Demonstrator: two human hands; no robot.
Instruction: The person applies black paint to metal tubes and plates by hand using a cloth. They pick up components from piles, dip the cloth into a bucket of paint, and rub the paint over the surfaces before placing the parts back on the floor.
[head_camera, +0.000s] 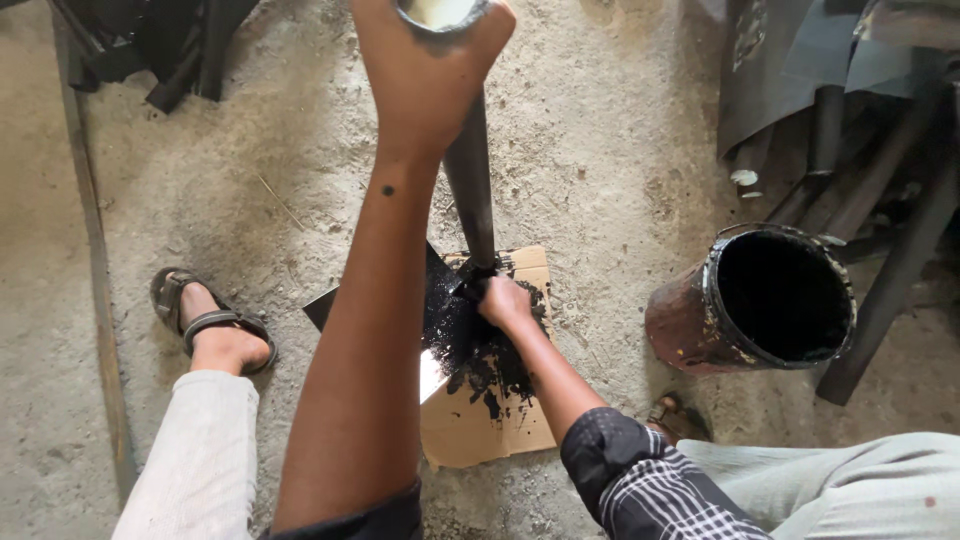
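Left hand (430, 70): you clamp the pipe (470, 180) top.
Right hand (503, 302): closed on its base.
Risk: pipe may slip on wet black paint (480, 350) beneath your right hand.

Left hand (425, 70) raised far, arm straight, fingers clenched. Right hand (503, 302) lower, nearer, forearm angled in from right, fist closed.

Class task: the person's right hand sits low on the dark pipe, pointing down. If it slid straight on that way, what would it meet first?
Probably the black-smeared cardboard under the right hand, near the pipe base; depth is unclear.
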